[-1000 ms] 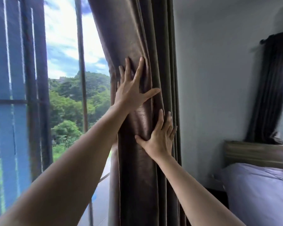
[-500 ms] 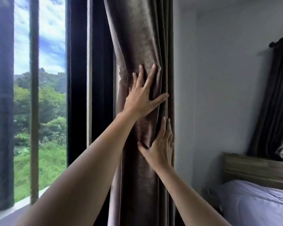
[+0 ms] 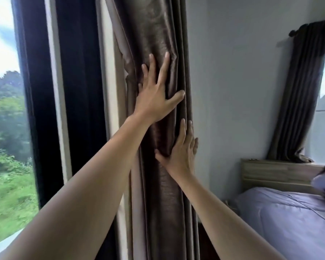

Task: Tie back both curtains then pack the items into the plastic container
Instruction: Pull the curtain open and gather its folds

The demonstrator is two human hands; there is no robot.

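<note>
Both flat, splayed hands, left hand [image 3: 154,98] and right hand [image 3: 182,154], press the bunched curtain [image 3: 158,34] rightward; no tie-back or container visible, so packing remains.

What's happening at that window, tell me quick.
A person is bunching the brown curtain against the edge of the window frame. The left hand lies flat and spread on the gathered folds; the right hand presses lower down at the curtain's wall-side edge. No tie-back is visible around it, so this curtain is gathered but not yet tied. A second curtain hangs by the far window above the bed. No plastic container is in view.
</note>
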